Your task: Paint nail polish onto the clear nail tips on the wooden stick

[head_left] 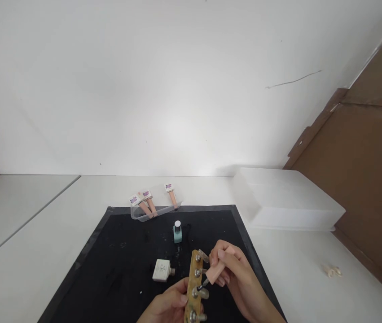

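Observation:
My left hand (170, 301) is closed around a wooden nail-tip stand (195, 268), a narrow strip with several metal knobs along it. Clear nail tips (204, 294) stick out from the knobs to the right. Between the fingers of my right hand (239, 273) is a nail polish brush (215, 272) by its long pink cap. The bristle end points down-left and meets the strip near one of the lower knobs; whether it touches the nail tip there is too small to tell. A white polish bottle (161, 270) lies on its side left of the strip, its neck uncapped.
Beyond my hands a teal bottle with a white cap (177, 234) stands on the black mat (116, 251). A clear tray (139, 218) at the mat's far edge holds several pink-capped bottles. To the right are a white box (295, 202) and small beige rings (332, 270).

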A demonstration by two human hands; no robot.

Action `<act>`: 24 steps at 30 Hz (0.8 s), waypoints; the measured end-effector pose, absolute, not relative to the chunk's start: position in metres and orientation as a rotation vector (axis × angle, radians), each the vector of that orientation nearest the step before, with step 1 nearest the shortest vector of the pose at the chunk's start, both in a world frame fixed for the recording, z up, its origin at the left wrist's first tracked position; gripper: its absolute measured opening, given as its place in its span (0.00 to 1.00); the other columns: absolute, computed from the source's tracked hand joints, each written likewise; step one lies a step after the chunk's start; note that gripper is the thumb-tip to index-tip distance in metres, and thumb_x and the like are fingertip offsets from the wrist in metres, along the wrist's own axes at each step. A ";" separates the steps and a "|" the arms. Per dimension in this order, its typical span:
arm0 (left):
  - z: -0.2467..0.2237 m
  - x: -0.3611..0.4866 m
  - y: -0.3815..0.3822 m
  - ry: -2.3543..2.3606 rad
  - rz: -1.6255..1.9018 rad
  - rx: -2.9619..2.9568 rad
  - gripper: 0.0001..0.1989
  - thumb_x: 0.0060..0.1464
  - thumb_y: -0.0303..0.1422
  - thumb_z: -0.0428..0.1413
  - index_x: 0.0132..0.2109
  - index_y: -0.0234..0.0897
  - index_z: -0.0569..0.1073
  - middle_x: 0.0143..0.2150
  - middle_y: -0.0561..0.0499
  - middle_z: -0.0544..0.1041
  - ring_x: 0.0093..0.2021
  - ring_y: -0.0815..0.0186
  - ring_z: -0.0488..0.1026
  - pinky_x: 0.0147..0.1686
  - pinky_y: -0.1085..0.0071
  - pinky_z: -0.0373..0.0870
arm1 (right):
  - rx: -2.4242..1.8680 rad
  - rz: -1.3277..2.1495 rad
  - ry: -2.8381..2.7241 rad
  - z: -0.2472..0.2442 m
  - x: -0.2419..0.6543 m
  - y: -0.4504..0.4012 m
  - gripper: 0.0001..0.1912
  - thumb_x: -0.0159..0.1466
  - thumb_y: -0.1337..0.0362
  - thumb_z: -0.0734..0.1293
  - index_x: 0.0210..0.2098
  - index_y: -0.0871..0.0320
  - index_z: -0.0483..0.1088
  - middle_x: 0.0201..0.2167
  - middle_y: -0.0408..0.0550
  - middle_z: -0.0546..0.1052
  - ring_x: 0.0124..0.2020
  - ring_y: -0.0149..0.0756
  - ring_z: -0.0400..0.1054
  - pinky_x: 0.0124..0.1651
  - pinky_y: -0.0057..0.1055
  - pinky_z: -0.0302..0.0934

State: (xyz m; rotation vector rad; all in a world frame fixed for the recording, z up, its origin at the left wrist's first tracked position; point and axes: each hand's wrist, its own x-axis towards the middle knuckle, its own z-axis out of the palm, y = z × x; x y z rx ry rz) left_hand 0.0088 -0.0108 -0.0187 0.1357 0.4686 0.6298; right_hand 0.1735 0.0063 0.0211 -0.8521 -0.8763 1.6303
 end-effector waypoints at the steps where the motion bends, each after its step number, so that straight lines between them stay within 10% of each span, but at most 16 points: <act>1: -0.020 0.008 -0.010 0.452 0.622 0.137 0.16 0.40 0.20 0.58 0.41 0.27 0.74 0.28 0.53 0.76 0.28 0.71 0.72 0.31 0.75 0.61 | -0.851 1.624 -0.878 0.021 0.173 0.006 0.17 0.56 0.55 0.68 0.19 0.61 0.66 0.13 0.35 0.57 0.16 0.24 0.43 0.21 0.25 0.42; 24: -0.023 0.007 -0.010 0.576 0.616 0.107 0.14 0.35 0.19 0.56 0.35 0.29 0.75 0.30 0.50 0.75 0.32 0.68 0.72 0.36 0.75 0.62 | -0.877 1.624 -0.925 0.018 0.174 0.006 0.17 0.58 0.56 0.66 0.19 0.60 0.65 0.15 0.37 0.57 0.17 0.25 0.44 0.21 0.26 0.40</act>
